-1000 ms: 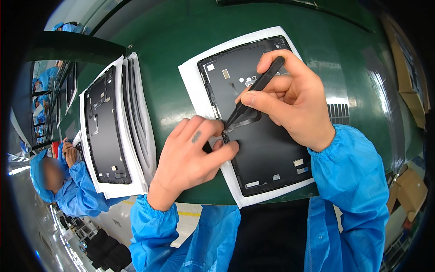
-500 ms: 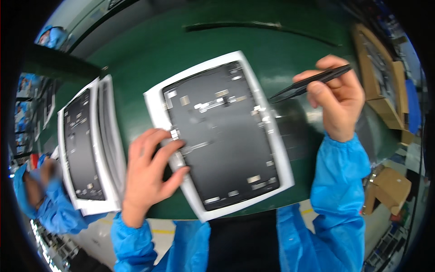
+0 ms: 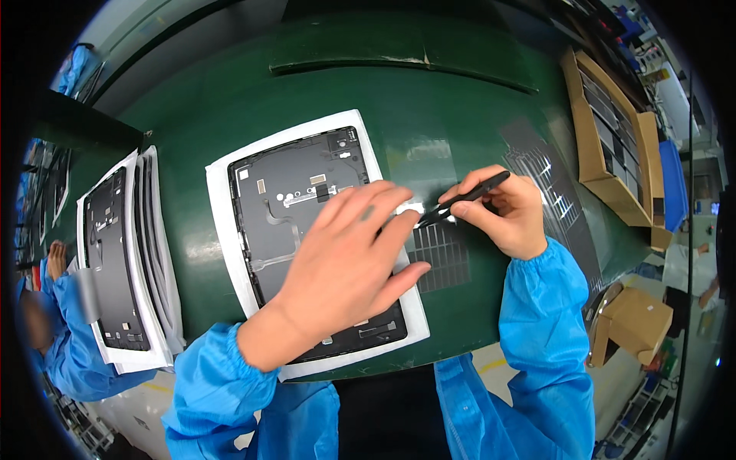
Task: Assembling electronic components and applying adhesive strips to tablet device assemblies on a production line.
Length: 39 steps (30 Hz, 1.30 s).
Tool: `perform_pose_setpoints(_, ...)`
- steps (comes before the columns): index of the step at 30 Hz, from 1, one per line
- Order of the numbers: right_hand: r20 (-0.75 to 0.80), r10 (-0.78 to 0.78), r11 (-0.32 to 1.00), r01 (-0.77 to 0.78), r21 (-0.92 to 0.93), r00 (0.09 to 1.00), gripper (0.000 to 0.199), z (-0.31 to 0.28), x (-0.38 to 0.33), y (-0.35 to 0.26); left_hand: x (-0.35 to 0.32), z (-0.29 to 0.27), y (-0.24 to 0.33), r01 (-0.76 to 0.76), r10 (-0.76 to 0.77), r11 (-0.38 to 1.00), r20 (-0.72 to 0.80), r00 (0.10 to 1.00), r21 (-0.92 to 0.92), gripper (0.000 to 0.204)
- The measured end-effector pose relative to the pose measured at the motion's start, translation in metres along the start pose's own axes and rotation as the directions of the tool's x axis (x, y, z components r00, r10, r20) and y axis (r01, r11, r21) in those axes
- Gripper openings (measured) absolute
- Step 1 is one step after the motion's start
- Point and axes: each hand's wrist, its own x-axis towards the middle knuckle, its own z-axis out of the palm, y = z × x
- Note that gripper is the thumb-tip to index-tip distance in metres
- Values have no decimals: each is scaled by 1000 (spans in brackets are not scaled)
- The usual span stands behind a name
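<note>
A dark tablet back shell lies in a white foam tray on the green table. My left hand rests flat across the shell's right half, fingers spread, pointing to the right edge. My right hand grips black tweezers, whose tips pinch a small white strip just off the tray's right rim, close to my left fingertips. Below the tips lies a dark sheet of small gridded parts.
A stack of white trays with another dark shell stands at the left. A second gridded sheet and cardboard boxes sit to the right. Another person in blue is at the lower left.
My left hand has moved from the tray's left edge across the shell to its right side. My right hand with the tweezers came down and left toward the tray's rim.
</note>
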Motion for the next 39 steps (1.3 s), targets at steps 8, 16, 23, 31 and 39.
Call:
perform_pose_setpoints(8,53,-23,999,25,-30,998,16,1,2,1,-3,14,-4,55,-55,998,43,998,-10,51)
perform_pose_setpoints(16,59,-26,1000,26,1,998,17,2,2,-1,-4,13,-6,59,-57,997,36,998,-40,47)
perform_pose_setpoints(23,52,-1,1000,1,5,999,16,0,1,1,-4,13,-4,61,-60,997,36,998,-42,41)
perform_pose_setpoints(31,-3,37,995,-36,88,999,16,-1,1,-2,-3,16,-8,50,-49,996,10,999,-73,36)
perform_pose_setpoints(39,-78,25,970,-5,245,997,20,-5,-4,-8,-13,16,-13,27,-29,997,-27,999,-71,39)
